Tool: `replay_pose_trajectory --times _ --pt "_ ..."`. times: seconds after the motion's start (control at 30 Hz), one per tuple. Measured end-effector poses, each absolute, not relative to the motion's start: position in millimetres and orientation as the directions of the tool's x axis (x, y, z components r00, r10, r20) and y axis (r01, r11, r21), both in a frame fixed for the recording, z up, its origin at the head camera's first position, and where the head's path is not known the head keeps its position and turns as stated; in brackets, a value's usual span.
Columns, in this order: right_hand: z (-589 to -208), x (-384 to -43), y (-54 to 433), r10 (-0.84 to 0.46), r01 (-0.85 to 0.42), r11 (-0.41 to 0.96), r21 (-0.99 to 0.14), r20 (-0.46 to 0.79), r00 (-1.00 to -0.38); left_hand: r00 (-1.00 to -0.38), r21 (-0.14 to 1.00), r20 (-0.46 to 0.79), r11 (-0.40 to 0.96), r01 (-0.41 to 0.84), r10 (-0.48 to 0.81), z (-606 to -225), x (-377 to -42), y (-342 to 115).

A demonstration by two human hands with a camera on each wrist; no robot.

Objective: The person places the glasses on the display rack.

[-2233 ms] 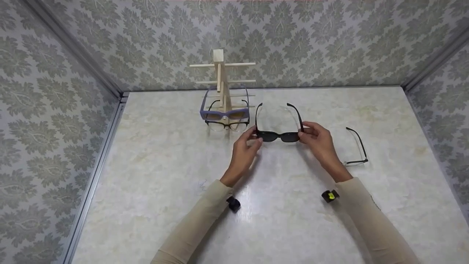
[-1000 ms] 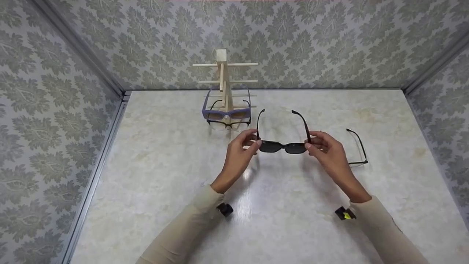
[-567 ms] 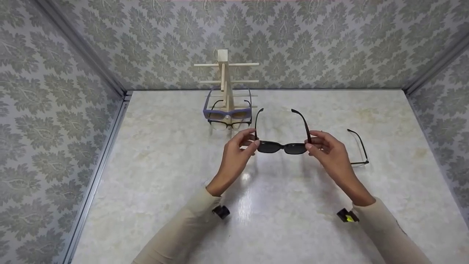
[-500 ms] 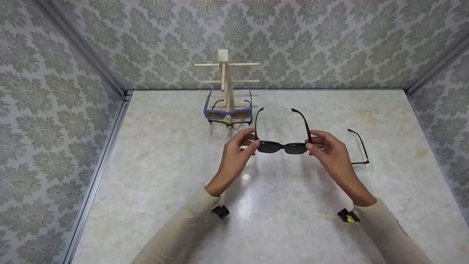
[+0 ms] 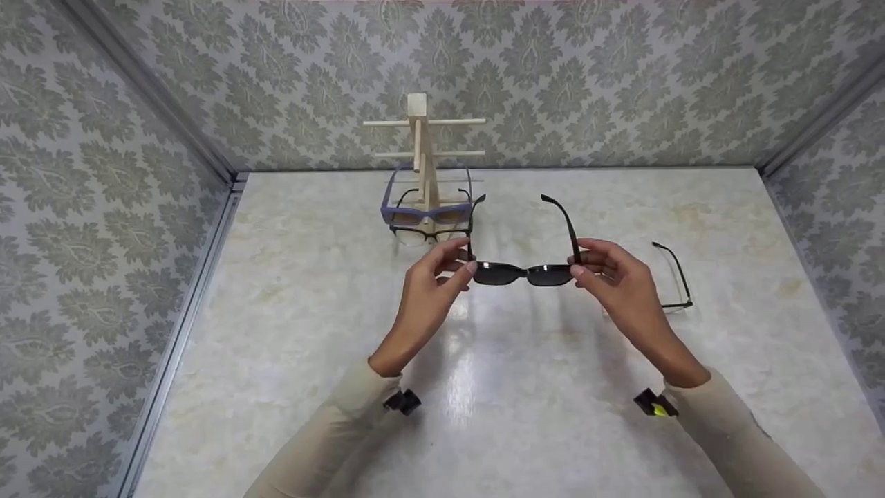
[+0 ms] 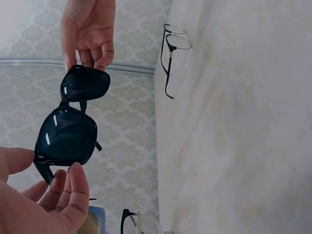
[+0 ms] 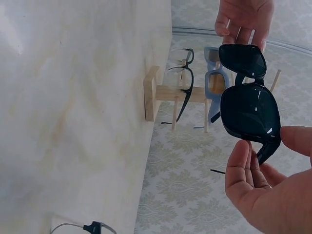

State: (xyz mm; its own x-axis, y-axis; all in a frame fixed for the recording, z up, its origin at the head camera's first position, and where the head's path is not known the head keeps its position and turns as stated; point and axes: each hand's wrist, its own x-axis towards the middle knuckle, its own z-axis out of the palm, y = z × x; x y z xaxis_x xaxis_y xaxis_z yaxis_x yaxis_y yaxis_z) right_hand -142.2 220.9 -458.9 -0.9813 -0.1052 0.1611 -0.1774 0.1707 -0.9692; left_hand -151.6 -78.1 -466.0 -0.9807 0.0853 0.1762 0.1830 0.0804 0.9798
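Note:
Black sunglasses [image 5: 550, 275] with dark lenses are held up above the table, arms unfolded and pointing away from me. My left hand [image 5: 429, 294] pinches the frame's left corner between thumb and fingers. At the right corner, my right hand [image 5: 622, 290] pinches it the same way. Both wrist views show the sunglasses [image 6: 66, 136] hanging between the two hands, apart from the rack. Behind and left of them stands a wooden eyewear rack [image 5: 417, 105]. It bears blue-framed sunglasses [image 5: 426, 216] with brown lenses and, below those, dark-rimmed clear eyeglasses [image 7: 186, 90].
Another pair of eyeglasses [image 5: 681, 277] with thin dark arms lies on the table [image 5: 290, 360], right of my right hand and partly hidden by it. The rack's upper pegs [image 5: 453, 122] hold nothing. Patterned walls [image 5: 525, 76] close off the back and sides.
The sunglasses came nearer to me early on. Over the last half second they shifted slightly left and up, their left arm tip now overlapping the rack's glasses. Both hands keep their grip.

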Motion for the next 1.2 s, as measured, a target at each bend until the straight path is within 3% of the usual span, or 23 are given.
replay_pose_trajectory --times 1.2 --pt "-426 -153 181 -0.171 -0.275 0.084 -0.958 0.258 -0.951 -0.951 0.946 0.309 0.105 0.307 -0.007 -433 -132 -118"
